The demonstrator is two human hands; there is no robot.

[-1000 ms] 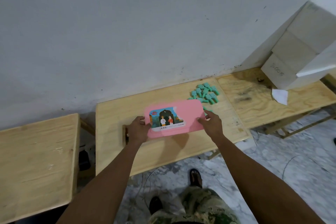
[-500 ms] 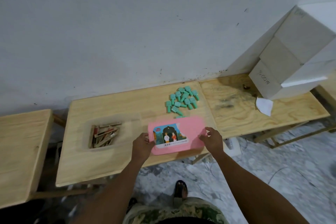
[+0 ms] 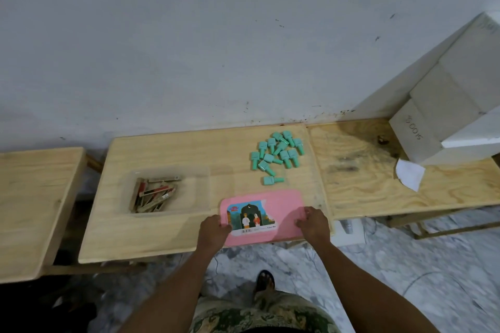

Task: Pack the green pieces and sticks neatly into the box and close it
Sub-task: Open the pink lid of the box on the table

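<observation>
A pink lid (image 3: 281, 205) with a picture label lies at the front edge of the middle wooden table (image 3: 176, 149). My left hand (image 3: 213, 232) grips its left end and my right hand (image 3: 313, 224) grips its right end. Left of the lid stands a clear plastic box (image 3: 201, 189) with several brown sticks (image 3: 154, 194) lying inside. Behind the lid, several green pieces (image 3: 278, 154) lie in a loose heap on the table, one of them (image 3: 272, 180) apart and closer to the lid.
A second wooden table (image 3: 35, 197) stands to the left across a gap. On the right table (image 3: 378, 192) rest large white blocks (image 3: 443, 105) leaning on the wall and a scrap of white paper (image 3: 410, 174). A sandalled foot (image 3: 265, 280) stands on the marble floor.
The pink lid has come off the box and moved right and toward me, to the table's front edge. The clear box with sticks is now uncovered. My view has tilted downward.
</observation>
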